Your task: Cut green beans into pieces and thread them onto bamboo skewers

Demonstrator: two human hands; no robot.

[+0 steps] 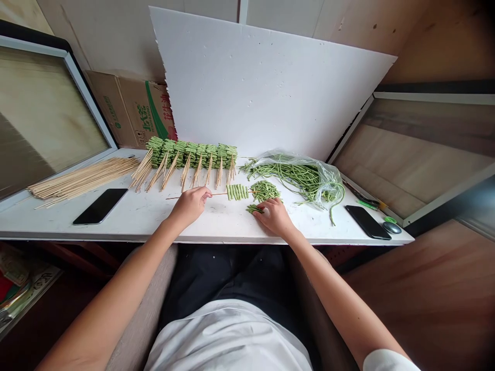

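My left hand (189, 207) grips the blunt end of a thin wooden skewer (201, 195), which lies nearly level above the table. A block of cut green long bean pieces (237, 192) sits threaded on the skewer's far part. My right hand (275, 217) pinches a small bunch of cut bean pieces (254, 208) against the white table (216, 224). Just above that hand lies a heap of cut beans (265, 190). Finished bean skewers (191, 154) stand in a tight row along the back, their bare sticks pointing toward me.
Loose bare skewers (83, 178) lie at the left, beyond a black smartphone (100, 206). Long uncut beans spill from a clear plastic bag (296, 178) on the right. Scissors (365, 202), a second phone (367, 222) and a white foam board (266, 82) also stand nearby.
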